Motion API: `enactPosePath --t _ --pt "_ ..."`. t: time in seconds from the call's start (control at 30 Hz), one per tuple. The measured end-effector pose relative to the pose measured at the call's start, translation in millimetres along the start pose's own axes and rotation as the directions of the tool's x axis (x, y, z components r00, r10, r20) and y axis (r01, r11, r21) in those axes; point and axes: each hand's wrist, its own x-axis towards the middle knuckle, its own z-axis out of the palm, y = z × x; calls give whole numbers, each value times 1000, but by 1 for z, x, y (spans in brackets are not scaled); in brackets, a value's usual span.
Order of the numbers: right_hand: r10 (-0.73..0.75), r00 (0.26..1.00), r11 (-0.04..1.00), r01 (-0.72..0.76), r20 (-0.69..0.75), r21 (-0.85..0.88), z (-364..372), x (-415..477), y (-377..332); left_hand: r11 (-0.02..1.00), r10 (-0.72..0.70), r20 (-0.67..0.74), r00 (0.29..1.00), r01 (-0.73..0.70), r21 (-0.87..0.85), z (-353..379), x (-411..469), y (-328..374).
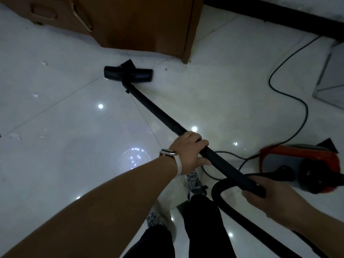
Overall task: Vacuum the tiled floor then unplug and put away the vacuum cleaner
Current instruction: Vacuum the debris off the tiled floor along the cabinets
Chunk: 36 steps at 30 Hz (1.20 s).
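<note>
The black wand (158,112) is gripped mid-length by the left hand (188,151) and at its rear end by the right hand (270,192). Its floor head (128,74) is set on the tiled floor (65,118) near the wooden cabinet (145,25) base, with open tile to the left. The red canister (301,164) and looped cord (297,101) are found on the right.

vacuum body (301,161): blurred, cut by right edge | hose (217,196): leaves bottom edge (end unseen)

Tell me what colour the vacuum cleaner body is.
The vacuum cleaner body is orange-red with grey; head view.
</note>
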Motion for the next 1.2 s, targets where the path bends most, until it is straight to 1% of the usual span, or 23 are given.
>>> enactPosePath --t 0.1,0.23,0.4,0.5,0.67,0.83,1.0,1.1,1.2 --pt "-26 1000 999 26 -1 -24 2 -6 2 1000 -16 41 999 14 27 3 -4 3" --pt "-35 999 999 36 22 -36 5 -1 -3 998 -35 44 998 33 44 1 -12 -2" --pt "-78 996 989 83 46 -123 10 14 -26 995 -90 31 995 89 42 -11 -26 -25" --pt "-110 992 972 122 69 -201 14 30 -47 993 -119 -8 993 119 21 -20 -36 -42" --pt "-156 981 947 182 118 -264 17 63 -87 977 -214 -98 972 212 -26 -39 -51 -76" --pt "-209 954 898 274 215 -345 12 89 -129 950 -313 -134 940 311 -33 -50 -66 -103" --pt "-208 949 862 292 235 -414 18 107 -162 914 -406 -148 902 398 -76 -56 -78 -119" --pt "-210 943 859 304 260 -411 34 110 -180 901 -433 -160 887 423 -97 -55 -92 -135" --pt "-214 938 865 311 272 -394 57 106 -199 904 -426 -159 890 417 -92 -63 -110 -156"
